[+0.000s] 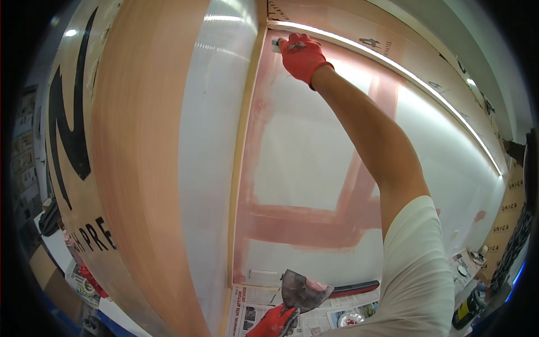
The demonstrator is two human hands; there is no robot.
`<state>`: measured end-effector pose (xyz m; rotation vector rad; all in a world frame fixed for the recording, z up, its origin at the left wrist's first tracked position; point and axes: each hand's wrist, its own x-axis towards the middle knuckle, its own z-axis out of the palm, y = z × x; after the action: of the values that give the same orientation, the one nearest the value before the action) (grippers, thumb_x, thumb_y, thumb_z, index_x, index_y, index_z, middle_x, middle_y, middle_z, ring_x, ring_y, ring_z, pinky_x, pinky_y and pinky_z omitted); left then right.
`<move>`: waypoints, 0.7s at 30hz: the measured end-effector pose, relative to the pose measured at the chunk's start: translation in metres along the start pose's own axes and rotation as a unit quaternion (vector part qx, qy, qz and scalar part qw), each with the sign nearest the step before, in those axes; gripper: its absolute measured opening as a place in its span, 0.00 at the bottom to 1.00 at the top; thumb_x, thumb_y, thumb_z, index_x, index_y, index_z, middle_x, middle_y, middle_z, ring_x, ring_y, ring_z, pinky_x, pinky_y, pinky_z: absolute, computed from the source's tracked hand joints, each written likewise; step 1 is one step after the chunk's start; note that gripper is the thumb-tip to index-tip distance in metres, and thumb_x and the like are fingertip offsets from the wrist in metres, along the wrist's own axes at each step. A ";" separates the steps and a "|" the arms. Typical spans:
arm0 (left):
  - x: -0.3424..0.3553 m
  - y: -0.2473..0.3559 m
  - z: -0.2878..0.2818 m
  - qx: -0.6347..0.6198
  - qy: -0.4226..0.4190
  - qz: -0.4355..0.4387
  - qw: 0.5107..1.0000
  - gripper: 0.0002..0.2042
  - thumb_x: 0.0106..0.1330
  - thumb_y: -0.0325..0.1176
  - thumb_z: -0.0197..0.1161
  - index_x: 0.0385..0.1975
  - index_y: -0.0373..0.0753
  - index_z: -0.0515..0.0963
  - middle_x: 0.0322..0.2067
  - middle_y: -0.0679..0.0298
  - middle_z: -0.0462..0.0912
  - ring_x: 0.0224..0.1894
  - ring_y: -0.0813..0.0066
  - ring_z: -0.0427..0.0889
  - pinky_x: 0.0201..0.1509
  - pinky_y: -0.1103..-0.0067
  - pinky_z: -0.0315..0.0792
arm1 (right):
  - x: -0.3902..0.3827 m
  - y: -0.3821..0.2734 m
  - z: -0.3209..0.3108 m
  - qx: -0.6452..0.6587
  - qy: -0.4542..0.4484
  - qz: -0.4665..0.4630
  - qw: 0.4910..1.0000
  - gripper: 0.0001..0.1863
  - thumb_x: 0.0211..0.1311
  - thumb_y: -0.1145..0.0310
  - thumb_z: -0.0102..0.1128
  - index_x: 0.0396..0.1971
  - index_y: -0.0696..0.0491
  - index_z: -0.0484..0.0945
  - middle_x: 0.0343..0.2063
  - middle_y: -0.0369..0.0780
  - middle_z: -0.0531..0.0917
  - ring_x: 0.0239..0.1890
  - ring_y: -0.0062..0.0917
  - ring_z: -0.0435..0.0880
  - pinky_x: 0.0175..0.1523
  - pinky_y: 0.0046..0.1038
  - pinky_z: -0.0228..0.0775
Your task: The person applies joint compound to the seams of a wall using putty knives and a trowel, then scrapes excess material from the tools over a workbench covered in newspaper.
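Observation:
My right hand (303, 56), in a red glove, is raised high with its fingers closed round a small putty knife (275, 46). The blade lies at the upper left corner of a white wall panel (306, 151) marked with pink filler bands (297, 224). The glove hides its handle. Low in the view, my left hand (274, 322), also red-gloved, grips a wide putty knife (300, 295). A lump of pink filler (316, 286) sits on that grey, smeared blade.
A lit light strip (393, 64) runs along the panel's top. A wooden edge strip (242, 163) and curved brown board (140, 157) stand at left. Below are newspaper (241, 309), a black-and-red long tool (356, 288) and a round tin (351, 319). A dark bottle (469, 309) stands lower right.

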<state>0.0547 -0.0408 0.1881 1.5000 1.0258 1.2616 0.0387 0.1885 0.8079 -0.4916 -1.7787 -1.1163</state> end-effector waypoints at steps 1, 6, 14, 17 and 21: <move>-0.005 0.021 0.004 -0.016 0.029 0.011 0.999 0.16 0.74 0.40 0.54 0.50 0.32 0.76 0.34 0.54 0.82 0.36 0.68 0.78 0.45 0.72 0.72 | 0.005 -0.006 0.006 0.021 0.010 0.033 0.999 0.18 0.71 0.55 0.44 0.42 0.55 0.74 0.43 0.48 0.78 0.48 0.44 0.77 0.57 0.41 0.67; -0.010 0.033 0.005 -0.029 0.063 0.009 0.998 0.17 0.74 0.42 0.54 0.44 0.33 0.79 0.27 0.54 0.81 0.29 0.68 0.77 0.39 0.69 0.72 | 0.038 -0.002 0.027 0.013 0.010 0.088 0.996 0.18 0.69 0.54 0.45 0.43 0.53 0.74 0.47 0.46 0.78 0.52 0.43 0.76 0.59 0.40 0.66; -0.004 0.001 0.011 0.046 0.119 0.085 0.988 0.17 0.74 0.43 0.53 0.40 0.32 0.78 0.27 0.49 0.81 0.31 0.56 0.80 0.39 0.66 0.72 | 0.044 -0.014 0.004 -0.247 -0.200 -0.113 0.941 0.18 0.57 0.61 0.58 0.46 0.49 0.82 0.44 0.40 0.83 0.49 0.38 0.79 0.48 0.43 0.74; -0.013 0.014 0.014 0.075 0.139 0.073 0.985 0.17 0.74 0.43 0.53 0.40 0.32 0.78 0.27 0.49 0.81 0.31 0.56 0.79 0.39 0.66 0.72 | 0.033 -0.038 -0.021 -0.211 -0.254 -0.123 0.936 0.19 0.54 0.59 0.60 0.46 0.48 0.83 0.43 0.38 0.85 0.46 0.38 0.81 0.48 0.43 0.74; -0.010 0.036 0.012 0.069 0.125 0.039 0.989 0.18 0.74 0.43 0.52 0.39 0.33 0.78 0.27 0.50 0.81 0.31 0.55 0.79 0.39 0.65 0.72 | -0.001 -0.058 -0.027 -0.210 -0.330 -0.123 0.912 0.23 0.51 0.52 0.63 0.49 0.42 0.82 0.48 0.36 0.82 0.51 0.37 0.77 0.47 0.44 0.72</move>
<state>0.0668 -0.0608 0.2196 1.5251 1.2489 1.4871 0.0111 0.1364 0.7840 -1.0205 -2.2194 -1.6631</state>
